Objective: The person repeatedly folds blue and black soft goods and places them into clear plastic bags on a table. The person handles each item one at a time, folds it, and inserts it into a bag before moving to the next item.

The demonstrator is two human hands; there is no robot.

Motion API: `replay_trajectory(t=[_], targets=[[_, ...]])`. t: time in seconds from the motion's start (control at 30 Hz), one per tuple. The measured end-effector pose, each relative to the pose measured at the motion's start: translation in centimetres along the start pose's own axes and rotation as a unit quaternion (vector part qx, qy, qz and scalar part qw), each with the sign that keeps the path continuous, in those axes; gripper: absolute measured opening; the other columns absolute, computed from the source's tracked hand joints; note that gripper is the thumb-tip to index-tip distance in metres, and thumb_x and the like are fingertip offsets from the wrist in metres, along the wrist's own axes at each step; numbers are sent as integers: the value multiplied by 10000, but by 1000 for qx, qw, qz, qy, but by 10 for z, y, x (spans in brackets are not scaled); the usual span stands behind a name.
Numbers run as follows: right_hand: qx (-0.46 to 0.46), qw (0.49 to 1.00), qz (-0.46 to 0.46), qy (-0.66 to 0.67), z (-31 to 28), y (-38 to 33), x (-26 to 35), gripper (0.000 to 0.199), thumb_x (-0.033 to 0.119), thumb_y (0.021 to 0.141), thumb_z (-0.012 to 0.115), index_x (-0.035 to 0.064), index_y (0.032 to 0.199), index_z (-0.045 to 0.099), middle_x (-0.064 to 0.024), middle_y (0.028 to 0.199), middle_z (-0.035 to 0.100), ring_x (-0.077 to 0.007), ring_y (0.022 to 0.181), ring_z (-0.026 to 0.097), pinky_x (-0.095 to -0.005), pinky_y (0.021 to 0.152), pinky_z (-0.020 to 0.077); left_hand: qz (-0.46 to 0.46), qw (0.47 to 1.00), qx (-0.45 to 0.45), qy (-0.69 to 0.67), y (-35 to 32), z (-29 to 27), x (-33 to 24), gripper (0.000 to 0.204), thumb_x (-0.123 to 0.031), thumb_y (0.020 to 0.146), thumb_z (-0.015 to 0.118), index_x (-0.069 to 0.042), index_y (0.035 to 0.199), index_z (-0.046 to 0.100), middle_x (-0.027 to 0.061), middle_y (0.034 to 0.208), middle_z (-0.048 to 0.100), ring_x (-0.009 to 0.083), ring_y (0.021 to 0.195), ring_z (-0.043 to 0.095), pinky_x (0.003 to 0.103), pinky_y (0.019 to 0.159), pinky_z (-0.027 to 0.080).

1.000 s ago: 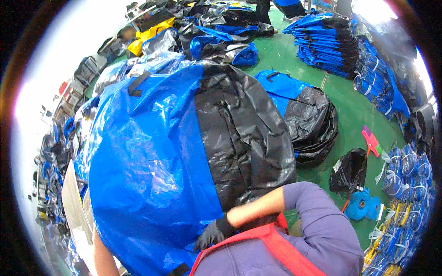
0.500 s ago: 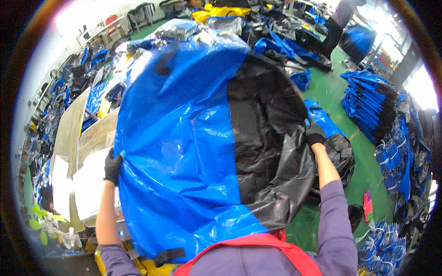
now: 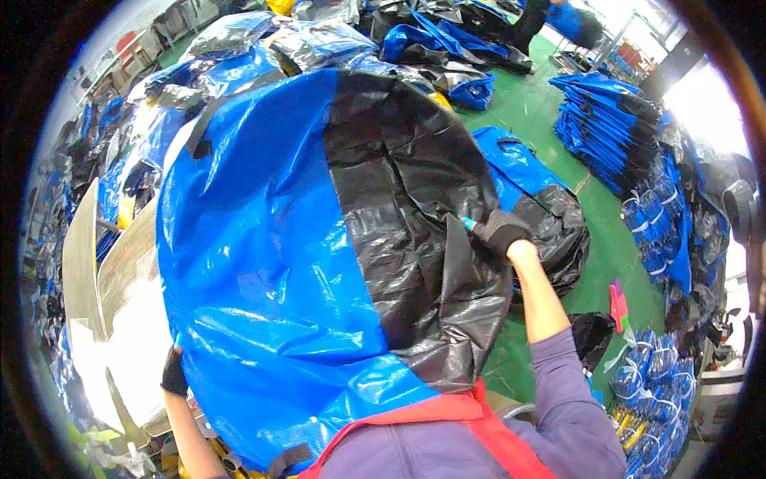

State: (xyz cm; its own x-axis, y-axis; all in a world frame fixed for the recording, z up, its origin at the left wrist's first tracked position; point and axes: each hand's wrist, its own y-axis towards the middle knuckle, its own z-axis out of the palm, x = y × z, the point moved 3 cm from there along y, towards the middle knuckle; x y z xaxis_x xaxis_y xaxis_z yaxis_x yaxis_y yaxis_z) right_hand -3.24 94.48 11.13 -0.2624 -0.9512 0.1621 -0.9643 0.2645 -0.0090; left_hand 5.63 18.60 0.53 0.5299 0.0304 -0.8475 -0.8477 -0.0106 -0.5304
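A large round sheet of shiny tarpaulin point(image 3: 263, 239), blue on the left and black on the right, is spread out in front of me. Black strap pieces sit on its rim at upper left and bottom. At its lower left edge, my left hand point(image 3: 174, 375) in a black glove is closed on the rim, with its fingers partly hidden. My right hand point(image 3: 503, 231), also gloved, is closed at a raised fold in the black half. Something teal shows at its fingertips.
Bagged blue and black goods point(image 3: 319, 40) are heaped beyond the sheet. A blue-and-black bag point(image 3: 550, 215) lies on the green floor point(image 3: 594, 195) at right. Stacked blue sheets point(image 3: 602, 128) and tied blue bundles point(image 3: 654, 375) stand farther right, near a pink-red brush-like object point(image 3: 617, 305).
My right hand has moved inward from the right rim onto the black half. The left hand now grips lower on the left edge. The sheet sits farther left in view.
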Motion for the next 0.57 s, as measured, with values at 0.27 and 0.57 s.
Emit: replay_trajectory(t=[0.27,0.57], targets=[[77,907,-160,381,49,26,-22,347,312,887,580,-11,970,677,-169,958,692,-255,871,654,-392,833,501,42,980,-192,32,-84,-13,50,670,-560,873,588,-29,1276,526,124,1147,605,221,959,586,338,827,491],[116,968,34,218,80,33,-102,327,364,901,561,70,1018,644,-168,792,652,-253,664,609,-382,604,448,-24,679,-436,591,-94,-66,58,733,-493,880,582,-41,1409,352,226,1196,614,383,1119,575,430,962,425]])
